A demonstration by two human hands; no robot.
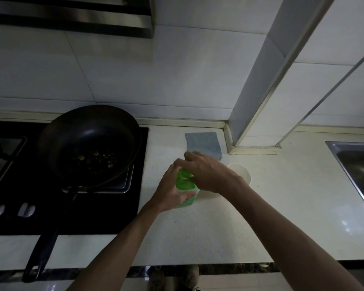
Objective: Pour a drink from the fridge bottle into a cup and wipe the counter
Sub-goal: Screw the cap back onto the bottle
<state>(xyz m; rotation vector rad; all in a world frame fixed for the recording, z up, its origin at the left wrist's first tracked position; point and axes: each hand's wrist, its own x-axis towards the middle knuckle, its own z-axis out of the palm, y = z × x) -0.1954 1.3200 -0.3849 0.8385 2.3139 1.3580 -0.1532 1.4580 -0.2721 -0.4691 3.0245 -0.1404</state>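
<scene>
Both forearms reach in from the bottom edge over the pale desk (198, 232). Left hand (172, 193) wraps its fingers (187, 195) round the body of the green bottle (184, 182), which stands on the desk between the stove (124, 208) and the white cup (243, 172). Right hand (208, 175) curls its fingers over the bottle's top, hiding the cap. Behind the hands a blue-grey cloth (204, 143) lies flat by the wall. On the stove sits a dark pan (93, 141) holding food scraps, and a steel sink (357, 164) shows at the right edge.
</scene>
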